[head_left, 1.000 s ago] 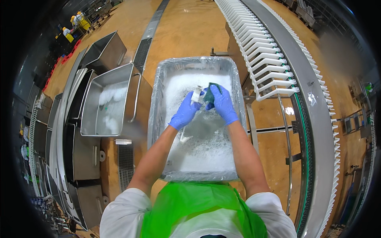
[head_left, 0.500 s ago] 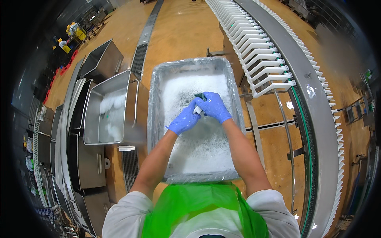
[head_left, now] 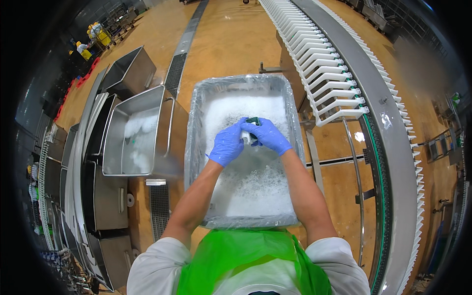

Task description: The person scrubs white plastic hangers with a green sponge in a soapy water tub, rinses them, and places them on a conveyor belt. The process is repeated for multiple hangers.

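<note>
Above a grey tub (head_left: 195, 140) lined with clear plastic, my two blue-gloved hands meet over white suds (head_left: 243, 105). My left hand (head_left: 227, 143) is closed on a small white part (head_left: 247, 134), whose exact kind I cannot make out. Pressed against that part is a dark green scouring pad (head_left: 253, 120), gripped by the curled fingers of my right hand (head_left: 270, 135). The gloves partly cover both items. Below the hands, greyish water shows through thinner foam.
Left of the tub stands a steel bin (head_left: 114, 147) with suds inside. On the right, a curved conveyor (head_left: 376, 103) carries a row of white angled arms (head_left: 327, 93). A floor drain grate (head_left: 160, 209) runs along the left. People (head_left: 96, 32) work far off.
My left hand has moved slightly up and right. The right hand has turned, and more of the green pad and the white part now shows between the hands.
</note>
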`<action>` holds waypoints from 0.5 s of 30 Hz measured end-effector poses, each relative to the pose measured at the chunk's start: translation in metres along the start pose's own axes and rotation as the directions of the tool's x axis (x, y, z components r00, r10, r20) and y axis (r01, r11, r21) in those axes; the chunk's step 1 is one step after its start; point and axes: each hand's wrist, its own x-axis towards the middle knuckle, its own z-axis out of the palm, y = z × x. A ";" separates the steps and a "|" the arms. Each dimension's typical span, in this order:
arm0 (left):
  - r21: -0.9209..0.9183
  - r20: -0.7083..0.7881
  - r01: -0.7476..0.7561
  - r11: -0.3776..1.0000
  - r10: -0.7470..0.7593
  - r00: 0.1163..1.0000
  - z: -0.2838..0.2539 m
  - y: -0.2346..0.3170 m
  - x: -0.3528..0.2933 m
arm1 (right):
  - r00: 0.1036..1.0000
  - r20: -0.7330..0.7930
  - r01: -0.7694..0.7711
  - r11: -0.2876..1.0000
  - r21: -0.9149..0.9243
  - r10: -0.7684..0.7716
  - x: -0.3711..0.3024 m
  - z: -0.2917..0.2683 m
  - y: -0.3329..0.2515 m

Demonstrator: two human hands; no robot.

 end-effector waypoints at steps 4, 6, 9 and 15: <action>-0.064 -0.093 -0.053 0.997 0.047 0.995 0.007 -0.019 -0.005 | 0.989 -0.006 -0.145 0.989 -0.005 0.145 -0.005 0.012 -0.009; -0.017 0.051 0.052 0.999 -0.051 0.997 0.008 -0.025 -0.002 | 0.979 0.000 -0.202 0.972 -0.119 0.203 -0.004 0.010 -0.012; -0.071 0.244 0.206 0.976 -0.183 0.952 0.003 -0.034 0.003 | 0.994 0.025 -0.106 0.993 -0.060 0.108 -0.003 0.002 -0.012; -0.685 0.465 0.533 0.497 -0.265 0.845 0.004 -0.032 0.007 | 0.973 -0.202 -0.079 0.658 -0.749 -0.114 0.010 -0.024 0.037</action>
